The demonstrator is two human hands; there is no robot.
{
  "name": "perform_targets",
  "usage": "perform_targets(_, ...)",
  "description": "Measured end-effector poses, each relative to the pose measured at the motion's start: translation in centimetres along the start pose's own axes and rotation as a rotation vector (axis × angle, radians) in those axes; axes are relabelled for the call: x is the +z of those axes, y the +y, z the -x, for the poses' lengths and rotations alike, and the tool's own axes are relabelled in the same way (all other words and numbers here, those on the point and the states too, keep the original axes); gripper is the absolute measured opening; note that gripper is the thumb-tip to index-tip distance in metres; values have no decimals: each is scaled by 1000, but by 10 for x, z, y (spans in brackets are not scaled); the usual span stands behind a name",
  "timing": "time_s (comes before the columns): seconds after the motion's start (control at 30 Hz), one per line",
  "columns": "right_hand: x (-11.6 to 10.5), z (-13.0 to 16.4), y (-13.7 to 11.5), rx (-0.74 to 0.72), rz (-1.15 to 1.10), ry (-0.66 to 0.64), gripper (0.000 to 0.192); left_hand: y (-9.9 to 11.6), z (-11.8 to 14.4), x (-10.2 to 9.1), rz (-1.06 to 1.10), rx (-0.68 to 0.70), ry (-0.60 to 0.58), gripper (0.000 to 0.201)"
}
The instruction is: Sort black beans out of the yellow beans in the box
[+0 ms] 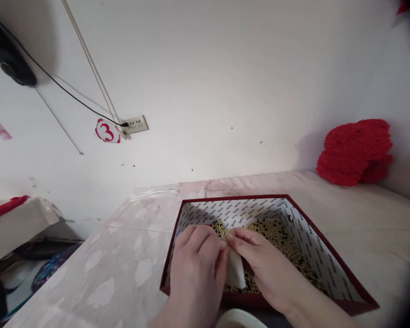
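A red "3" [107, 131] marks the wall tag; the box [314, 248] lining bears repeated print too small to read; left hand [198, 269] and right hand [263, 264] pinch a white piece [235, 272] together over the beans [283, 241] inside the box.

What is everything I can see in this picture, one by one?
Box: one, dark red rim, white printed lining, on the table in front of the person.
Beans: many, yellowish with some dark ones, heaped inside the box.
White piece: one, white, pinched between both hands over the beans; what it is cannot be told.
Table: one, pale with a faint leaf pattern.
Red fluffy bundle: one, red, back right corner of the table.
Wall socket: one, cream, on the wall, black cable plugged in.
Number sign: one, white with a red 3, beside the socket.
White bowl rim: one, bottom edge.
Left hand: over the box, holding the white piece.
Right hand: over the box, holding the white piece.
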State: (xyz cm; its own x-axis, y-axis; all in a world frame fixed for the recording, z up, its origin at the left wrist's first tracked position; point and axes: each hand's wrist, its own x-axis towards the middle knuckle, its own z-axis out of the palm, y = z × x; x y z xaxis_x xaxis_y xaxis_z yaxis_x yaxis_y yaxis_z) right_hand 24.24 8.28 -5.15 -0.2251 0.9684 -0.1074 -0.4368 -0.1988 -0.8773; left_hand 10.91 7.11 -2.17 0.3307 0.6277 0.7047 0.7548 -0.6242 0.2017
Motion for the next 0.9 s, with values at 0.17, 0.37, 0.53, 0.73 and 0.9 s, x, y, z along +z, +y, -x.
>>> perform_targets(0.17,2,0,-3,-15,-49,50,23,-11,-6,-11,-26,-119,-36,13)
perform_targets(0.37,-3,-6,-8,-49,-258,319,17,6,10,-15,145,67,-521,15)
perform_targets(0.53,-6,-8,-8,-60,-307,356,16,12,38,23,142,295,-874,29)
perform_targets(0.73,-5,-10,-9,-110,-345,403,15,-6,10,5,142,244,-828,15)
perform_targets(0.9,-7,-9,-7,-93,-336,425,17,-40,-2,-4,-133,-266,-625,15)
